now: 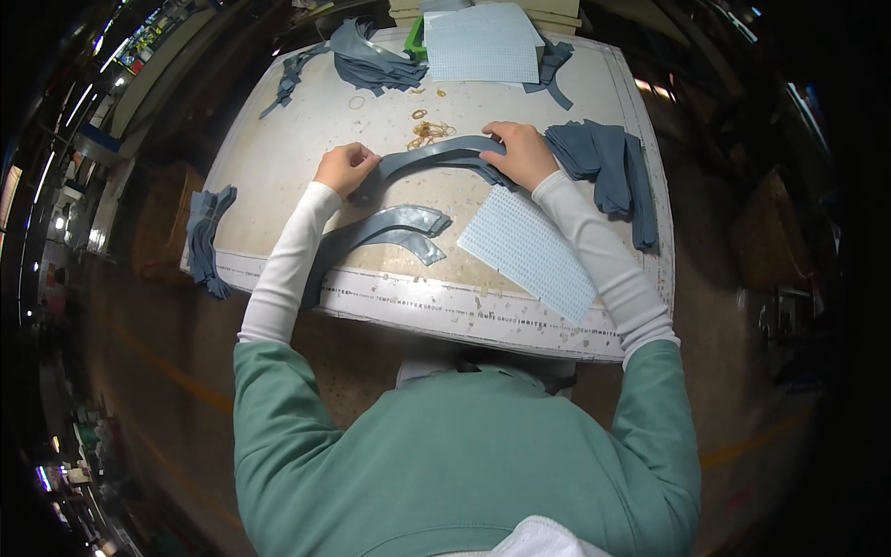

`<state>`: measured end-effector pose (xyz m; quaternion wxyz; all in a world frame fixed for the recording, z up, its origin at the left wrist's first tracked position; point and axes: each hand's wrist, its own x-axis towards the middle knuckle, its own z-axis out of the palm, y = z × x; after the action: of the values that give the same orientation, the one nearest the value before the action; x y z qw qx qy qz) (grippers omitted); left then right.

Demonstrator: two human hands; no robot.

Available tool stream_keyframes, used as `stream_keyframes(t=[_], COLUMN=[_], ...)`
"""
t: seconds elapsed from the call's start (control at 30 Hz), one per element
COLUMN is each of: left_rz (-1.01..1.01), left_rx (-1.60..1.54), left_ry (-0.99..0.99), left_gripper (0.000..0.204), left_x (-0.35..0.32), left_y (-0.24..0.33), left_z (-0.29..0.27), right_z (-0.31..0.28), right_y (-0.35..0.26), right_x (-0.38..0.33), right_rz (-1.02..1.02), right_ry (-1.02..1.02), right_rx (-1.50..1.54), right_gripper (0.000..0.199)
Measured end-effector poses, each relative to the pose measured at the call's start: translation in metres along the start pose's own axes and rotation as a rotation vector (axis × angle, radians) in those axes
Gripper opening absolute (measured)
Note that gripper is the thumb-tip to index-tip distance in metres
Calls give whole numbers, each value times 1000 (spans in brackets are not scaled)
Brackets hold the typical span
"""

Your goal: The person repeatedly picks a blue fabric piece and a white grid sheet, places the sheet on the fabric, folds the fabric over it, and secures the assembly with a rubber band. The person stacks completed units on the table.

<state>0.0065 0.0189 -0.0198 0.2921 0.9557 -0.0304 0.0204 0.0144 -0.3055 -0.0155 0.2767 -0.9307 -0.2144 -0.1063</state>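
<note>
A small stack of curved blue-grey fabric strips (pixel 422 156) arches over the middle of the table between my two hands. My left hand (pixel 346 170) is closed, its fingers pinching the strips' left end. At the other end, my right hand (pixel 522 155) grips the stack, thumb on the near side and fingers on the far side. The upper strip has a shiny surface. Nearer to me lie more curved strips (pixel 380 226), spread at their right ends and partly hidden behind my left forearm. A printed white sheet (pixel 529 252) lies beside them, partly under my right forearm.
Rubber bands (pixel 429 130) are scattered beyond the strips. A folded pile of blue-grey pieces (pixel 608 167) lies at the right, and a tied bundle (pixel 212 239) hangs over the left edge. More pieces (pixel 367 60) and printed sheets (pixel 483 46) sit at the far edge beside a green container (pixel 416 37).
</note>
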Motion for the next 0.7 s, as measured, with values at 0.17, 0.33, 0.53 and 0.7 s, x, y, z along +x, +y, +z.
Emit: stream_keyframes(t=[0.17, 0.33, 0.53, 0.7], left_rz=[47, 128, -173, -2], left_rx=[75, 188, -223, 123], left_ry=[55, -8, -159, -91], left_gripper=[33, 33, 23, 38], left_x=[-15, -16, 10, -6], left_y=[11, 11, -13, -10], left_z=[11, 16, -11, -3], right_z=[3, 9, 14, 28], right_y=[-1, -5, -14, -14], right_x=[-15, -23, -9, -6], right_rz=[107, 14, 3, -80], right_ry=[-76, -34, -30, -88], right_rx=[-29, -119, -81, -94], right_gripper=[37, 35, 37, 49])
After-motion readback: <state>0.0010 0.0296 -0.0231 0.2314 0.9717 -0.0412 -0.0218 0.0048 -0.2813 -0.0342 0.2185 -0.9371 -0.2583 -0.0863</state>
